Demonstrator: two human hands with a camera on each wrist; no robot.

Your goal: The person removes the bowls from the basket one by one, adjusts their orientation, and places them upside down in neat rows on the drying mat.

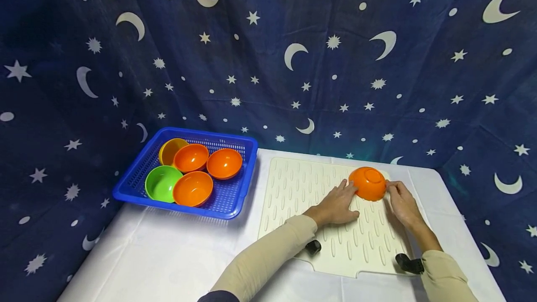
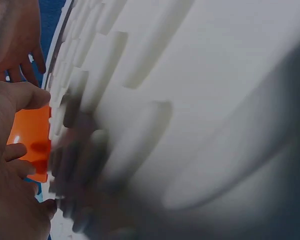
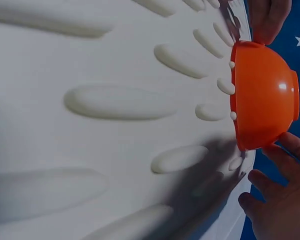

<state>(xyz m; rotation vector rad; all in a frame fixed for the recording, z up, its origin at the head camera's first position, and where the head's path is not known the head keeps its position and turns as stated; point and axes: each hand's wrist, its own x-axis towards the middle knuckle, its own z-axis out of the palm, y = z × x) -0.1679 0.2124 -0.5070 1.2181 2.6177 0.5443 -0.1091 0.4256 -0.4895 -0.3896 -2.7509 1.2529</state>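
An orange bowl (image 1: 369, 182) lies upside down on the far right part of a cream ribbed mat (image 1: 302, 185), its foot ring facing up. My left hand (image 1: 337, 205) reaches to its left side, fingertips against the wall and thumb spread apart. From the right, my right hand (image 1: 403, 204) meets the opposite side with its fingertips. In the right wrist view, the overturned bowl (image 3: 264, 95) sits between both hands, and the right fingers are loosely spread. The left wrist view shows only part of the bowl (image 2: 32, 142) behind the left fingers.
A blue basket (image 1: 241, 199) at the left holds several bowls: a green bowl (image 1: 157, 183), a yellow bowl (image 1: 165, 148) and orange bowls (image 1: 224, 163). White cloth (image 1: 147, 255) covers the table. A dark blue curtain (image 1: 260, 36) with moons and stars hangs behind and at both sides.
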